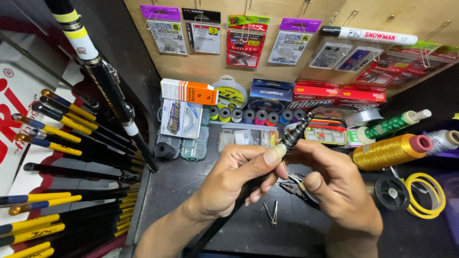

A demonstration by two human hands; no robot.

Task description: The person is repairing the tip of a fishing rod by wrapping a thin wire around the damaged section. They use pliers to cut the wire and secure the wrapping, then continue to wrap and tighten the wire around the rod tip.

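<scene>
left hand (234,177): clenched around the slim black rod shaft with a patterned wrapped end section (295,135), thumb pressed on top near the wrap, rest of shaft running down toward bottom edge of the head view.
right hand (330,179): fingers pinched against the same rod section just below its wrapped end, grasping it from the right side; cannot tell if anything thin such as thread is between the fingertips.
rod position: held in the air above the dark desk (239,224), wrapped end tilted up and right, in front of the clear plastic tackle box with red and yellow bits (326,134).
step in hand (judgement): looks like inspecting or working the wrapped section, both hands steadying it close together.
next move needs (judgement): left hand keeping a firm hold while right-hand fingertips do fine work on the wrap; rod tip kept away from the spools.
under the hands: small metal pliers (292,187) and thin metal tweezers-like clip (274,213) lying on the desk.
right of hands: gold metallic thread spool (388,152), green metallic thread spool (389,125), yellow ring of line (424,195), all well apart from the rod.
left side: rack of black rods with yellow and blue bands (62,138).
back: row of small coloured thread spools (256,116), hook packets hanging on wooden board (215,62).
</scene>
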